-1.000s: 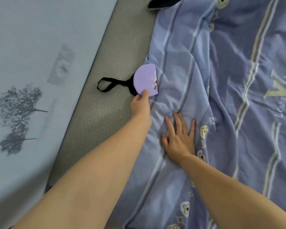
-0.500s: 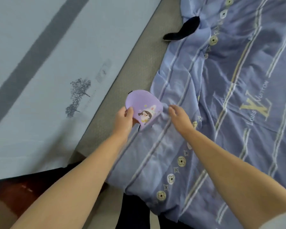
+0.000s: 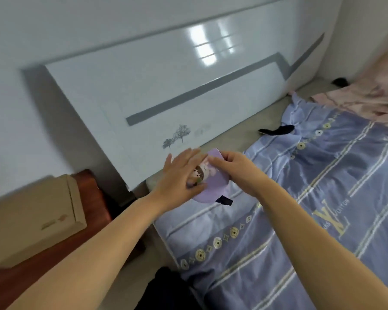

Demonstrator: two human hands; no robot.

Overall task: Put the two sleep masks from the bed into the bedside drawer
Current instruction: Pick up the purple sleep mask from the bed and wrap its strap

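Both hands up above the bed's near corner, holding one purple sleep mask [image 3: 207, 186] between them. Left hand [image 3: 179, 175] flat, fingers spread over the mask's front. Right hand [image 3: 238, 170] pinching its top edge. Cartoon face printed on the mask; black strap end hanging under it. Black sleep mask [image 3: 276, 130] farther up the bed, partly on the blue striped blanket [image 3: 300, 209]. Left of the bed, a closed cardboard box [image 3: 36, 218] on a red-brown bedside table [image 3: 85, 211]. No drawer visible. White headboard [image 3: 166, 97] behind.
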